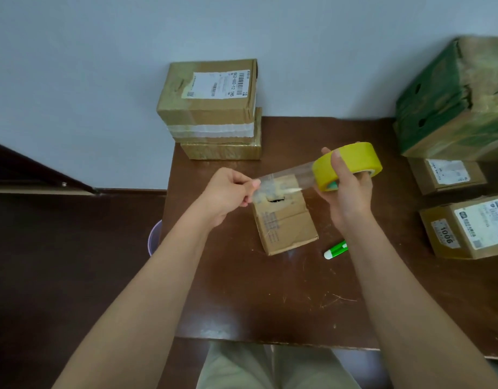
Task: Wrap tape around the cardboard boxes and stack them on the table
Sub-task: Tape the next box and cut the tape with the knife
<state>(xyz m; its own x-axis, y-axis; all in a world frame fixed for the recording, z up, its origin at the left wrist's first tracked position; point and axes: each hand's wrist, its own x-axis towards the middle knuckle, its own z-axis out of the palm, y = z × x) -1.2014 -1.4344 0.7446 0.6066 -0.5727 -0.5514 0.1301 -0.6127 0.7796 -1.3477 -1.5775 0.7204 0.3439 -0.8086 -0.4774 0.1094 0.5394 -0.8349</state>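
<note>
Forearms are reaching in from 6 o'clock, so the person is mid-pull: right hand (347, 189) is gripping the yellow tape roll (347, 164), left hand (228, 196) is pinching the clear tape strip (281, 179) over the small cardboard box (284, 226) at table (270, 304) center. Box is looking light and a bit dented, probably best held by its edges. Taped stack (214, 113) is sitting at 12, its label reading 562-602-12; the box at 3 o'clock (466, 228) is reading 1006.

small box (284, 220) mid-table (270, 304); stacked boxes (214, 113) behind; pen (335, 250) right.
</note>
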